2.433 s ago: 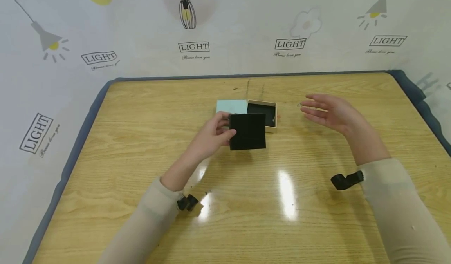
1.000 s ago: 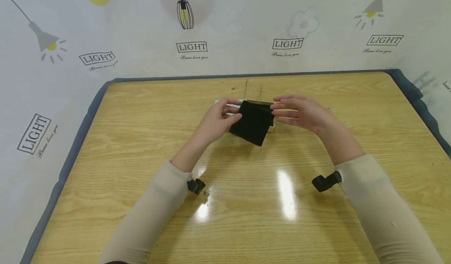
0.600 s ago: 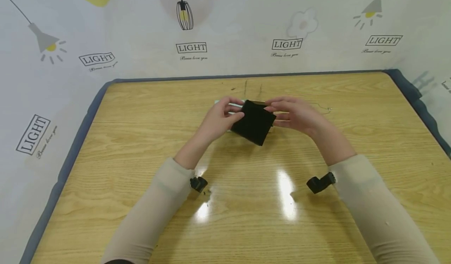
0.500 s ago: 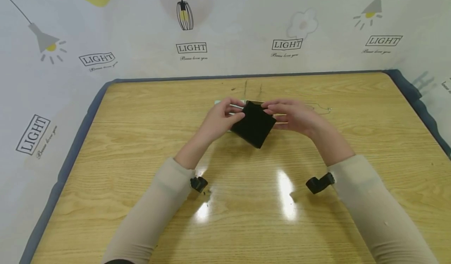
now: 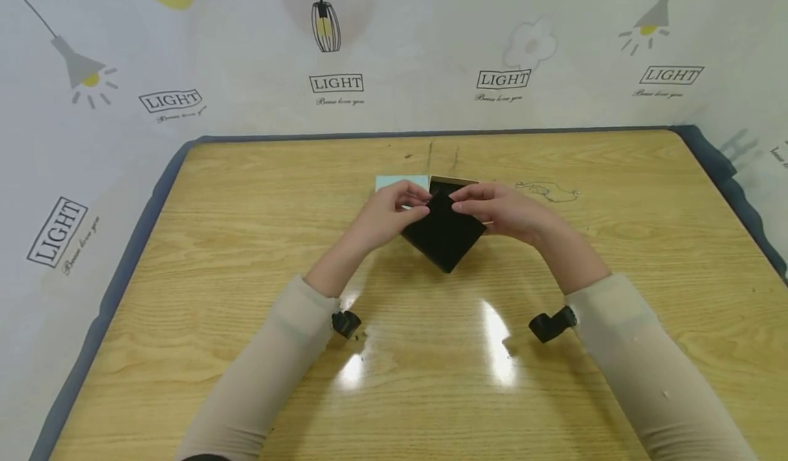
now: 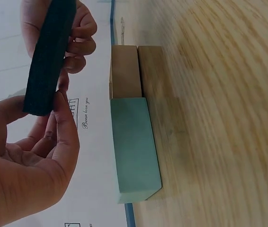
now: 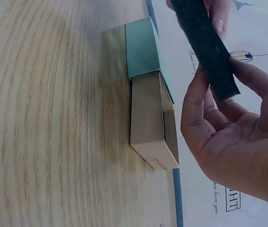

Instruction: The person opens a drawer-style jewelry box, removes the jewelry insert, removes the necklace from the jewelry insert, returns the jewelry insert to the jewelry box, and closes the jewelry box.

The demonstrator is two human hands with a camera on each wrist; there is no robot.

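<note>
Above the table, a square black foam pad (image 5: 446, 239) is held tilted with one corner toward me. My left hand (image 5: 378, 223) pinches its left side between thumb and fingers; my right hand (image 5: 511, 213) pinches its upper right side. Both wrist views show the foam pad (image 6: 49, 61) edge-on as a thick slab. Behind it on the table stands a small drawer-style box: a teal sleeve (image 6: 134, 146) with a tan inner tray (image 7: 146, 111) beside it, end to end. The tray has a dark inside and is partly hidden by the pad in the head view.
A thin chain, seemingly a necklace (image 5: 557, 192), lies on the wooden table (image 5: 431, 379) to the right of the box. The blue table edge (image 5: 338, 135) meets a printed wall covering (image 5: 418, 37) at the back. A small black camera sits on each sleeve cuff.
My right hand has come in from the right and taken hold of the foam pad. The pad has turned from square-on to corner-down and shifted slightly nearer, uncovering part of the box and the chain.
</note>
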